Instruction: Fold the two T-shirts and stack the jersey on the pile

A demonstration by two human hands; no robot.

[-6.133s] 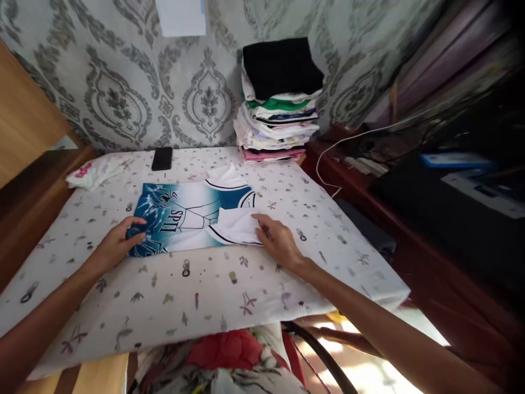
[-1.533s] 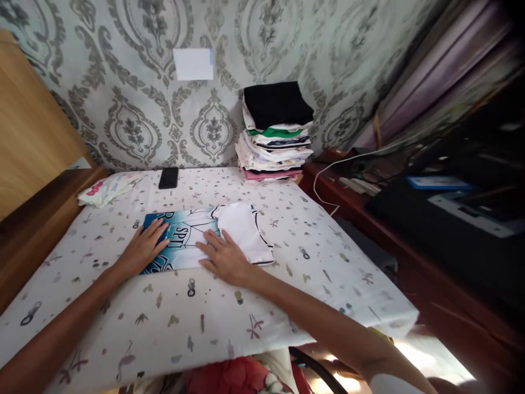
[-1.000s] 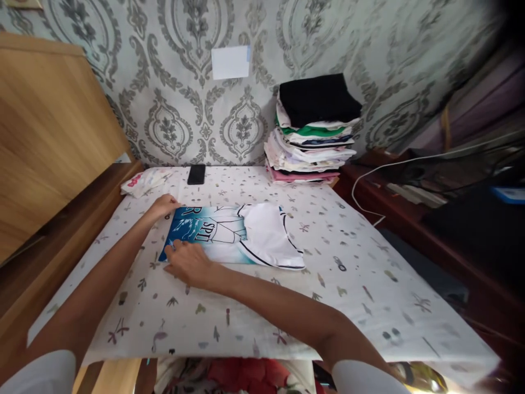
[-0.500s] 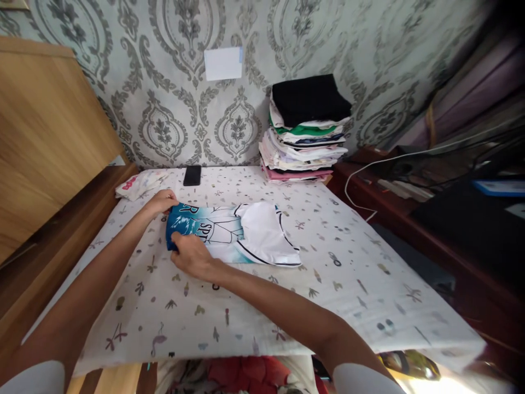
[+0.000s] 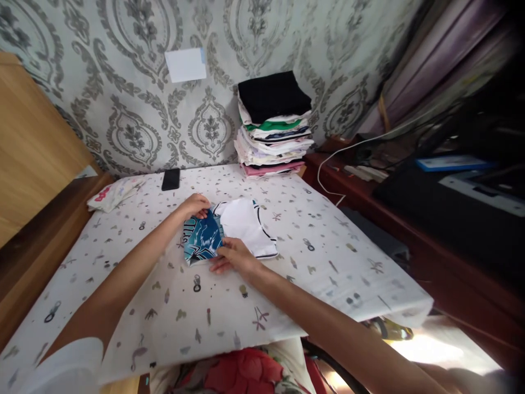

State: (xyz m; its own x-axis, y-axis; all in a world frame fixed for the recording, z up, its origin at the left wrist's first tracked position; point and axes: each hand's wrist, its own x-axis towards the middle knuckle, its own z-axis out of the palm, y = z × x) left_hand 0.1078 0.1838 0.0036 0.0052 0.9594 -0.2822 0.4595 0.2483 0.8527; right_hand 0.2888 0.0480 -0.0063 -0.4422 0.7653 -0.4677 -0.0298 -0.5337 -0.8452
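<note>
A white and teal shirt point(image 5: 244, 224) with dark trim and printed lettering lies partly folded on the patterned tablecloth point(image 5: 164, 295). Its blue-teal end is turned over toward the white part. My left hand point(image 5: 196, 206) pinches the far corner of that turned-over flap. At the near corner, my right hand point(image 5: 235, 257) grips the same flap between thumb and fingers. The flap's edge lies between both hands, just left of the white section.
A tall stack of folded clothes point(image 5: 273, 131) stands against the wall at the back. A black phone point(image 5: 170, 179) and a folded white cloth with a pink print point(image 5: 115, 194) lie at the far left. A white cable point(image 5: 328, 164) hangs at the right.
Both hands have carried the shirt's blue end over to the right, so the shirt is now shorter. The camera view has turned to the right.
</note>
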